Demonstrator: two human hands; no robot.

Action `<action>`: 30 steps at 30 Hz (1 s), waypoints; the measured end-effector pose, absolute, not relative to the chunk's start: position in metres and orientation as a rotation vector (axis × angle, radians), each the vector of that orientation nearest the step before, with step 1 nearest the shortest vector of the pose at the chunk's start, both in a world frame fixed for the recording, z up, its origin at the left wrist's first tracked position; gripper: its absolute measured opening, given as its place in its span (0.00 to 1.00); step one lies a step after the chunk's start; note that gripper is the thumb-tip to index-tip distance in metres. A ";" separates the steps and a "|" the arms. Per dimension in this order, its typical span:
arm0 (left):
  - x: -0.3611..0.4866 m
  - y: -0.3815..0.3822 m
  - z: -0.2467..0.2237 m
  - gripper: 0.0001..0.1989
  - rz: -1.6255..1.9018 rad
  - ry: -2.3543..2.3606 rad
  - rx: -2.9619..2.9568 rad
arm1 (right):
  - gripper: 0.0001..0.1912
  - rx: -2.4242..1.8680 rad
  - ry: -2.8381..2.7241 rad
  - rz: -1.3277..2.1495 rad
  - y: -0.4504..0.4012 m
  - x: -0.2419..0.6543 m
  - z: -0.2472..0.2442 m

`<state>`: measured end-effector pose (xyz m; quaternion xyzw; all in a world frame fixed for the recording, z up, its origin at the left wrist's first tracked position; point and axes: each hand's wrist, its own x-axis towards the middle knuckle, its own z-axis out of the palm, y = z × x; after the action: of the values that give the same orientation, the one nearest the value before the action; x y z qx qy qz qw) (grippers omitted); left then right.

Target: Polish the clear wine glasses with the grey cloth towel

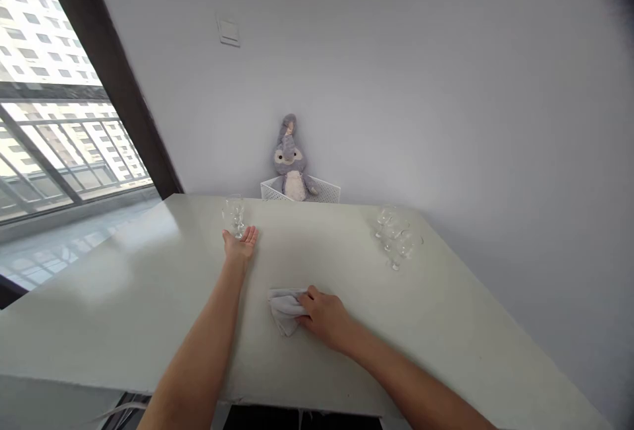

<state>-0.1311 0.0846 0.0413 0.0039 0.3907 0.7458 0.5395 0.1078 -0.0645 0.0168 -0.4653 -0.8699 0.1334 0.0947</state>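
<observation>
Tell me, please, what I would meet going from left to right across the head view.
Window, left hand, pale cloth, right hand gripping that cloth, cluster of stemmed glasses.

Left grip (240, 248) is palm up by stemmed glasses (234, 211); right grip (325, 316) clutches a cloth (286, 304) — pale, bunched.

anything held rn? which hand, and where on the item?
Right hand grips the cloth by its right side in view. Left hand is open at the left-side stemmed glassware, not gripping it; contact can't be told.
</observation>
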 end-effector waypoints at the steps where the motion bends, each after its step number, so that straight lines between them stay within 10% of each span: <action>1: -0.134 0.089 0.043 0.24 1.753 0.898 -0.002 | 0.16 -1.327 -2.529 0.461 -0.061 0.111 0.015; 8: -0.141 0.098 0.042 0.20 1.787 0.582 -0.092 | 0.06 -1.225 -1.877 1.062 -0.037 0.124 -0.003; 18: -0.068 0.059 0.055 0.10 1.618 0.530 0.102 | 0.17 -1.017 -1.161 1.461 -0.027 0.145 0.019; 30: -0.021 0.012 0.036 0.11 1.449 0.482 0.515 | 0.16 -1.137 -0.917 0.934 -0.024 0.165 0.036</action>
<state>-0.0208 0.0119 0.0358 0.2303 0.2158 0.6485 0.6927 0.1652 -0.0237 0.0359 -0.5001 -0.4032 0.4105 0.6472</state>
